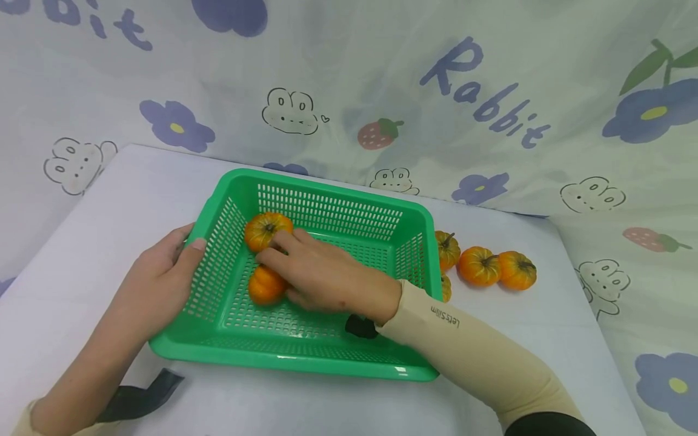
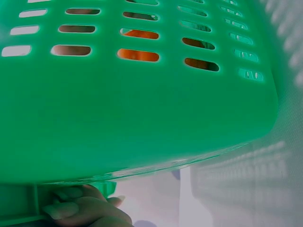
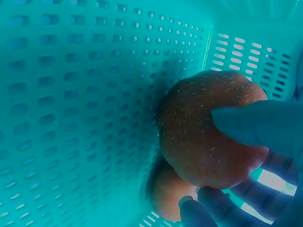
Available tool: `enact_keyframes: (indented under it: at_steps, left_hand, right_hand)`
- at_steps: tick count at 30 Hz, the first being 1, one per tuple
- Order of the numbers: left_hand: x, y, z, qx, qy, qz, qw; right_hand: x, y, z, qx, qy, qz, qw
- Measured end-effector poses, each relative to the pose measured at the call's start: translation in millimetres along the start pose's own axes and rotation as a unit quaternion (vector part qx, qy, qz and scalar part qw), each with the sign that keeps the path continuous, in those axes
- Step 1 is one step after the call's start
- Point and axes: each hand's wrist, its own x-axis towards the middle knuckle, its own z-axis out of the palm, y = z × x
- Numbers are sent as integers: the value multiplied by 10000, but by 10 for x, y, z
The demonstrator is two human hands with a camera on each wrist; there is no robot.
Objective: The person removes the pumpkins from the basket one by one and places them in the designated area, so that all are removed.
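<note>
A green plastic basket (image 1: 349, 361) with slotted walls stands on the white table, its left rim gripped by my left hand (image 1: 158, 284), thumb on top. In the left wrist view the basket wall (image 2: 142, 109) fills most of the frame, with fingers (image 2: 92, 210) at the rim below. Inside the basket, my right hand (image 1: 322, 266) holds a small orange pumpkin (image 1: 266, 287). The right wrist view shows the thumb on this pumpkin (image 3: 203, 127) and fingertips along its other side. Beside it lies a second pumpkin (image 1: 264, 230), close to the right fingers.
Right of the basket, more small pumpkins (image 1: 480, 266) lie on the white tabletop (image 1: 545, 339), two partly hidden by the basket wall. A dark strap (image 1: 144, 396) is by the left wrist. Behind the table hangs a rabbit-print curtain (image 1: 349, 79).
</note>
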Motion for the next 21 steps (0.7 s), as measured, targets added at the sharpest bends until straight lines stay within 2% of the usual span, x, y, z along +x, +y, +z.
enact_keyframes:
  at_steps: [6,12,21]
  left_hand:
    - [5,4,2,-6,-20,10,10000]
    - [12,8,-1,-1,-57,6,10000]
    - [11,6,-8,-18,-127,-93,9999]
  right_hand:
    - [-8,3,-5,36,-6,50,10000]
    - [6,0,-21,98,-259,237,9993]
    - [22,35,-33,598,-549,324,9962]
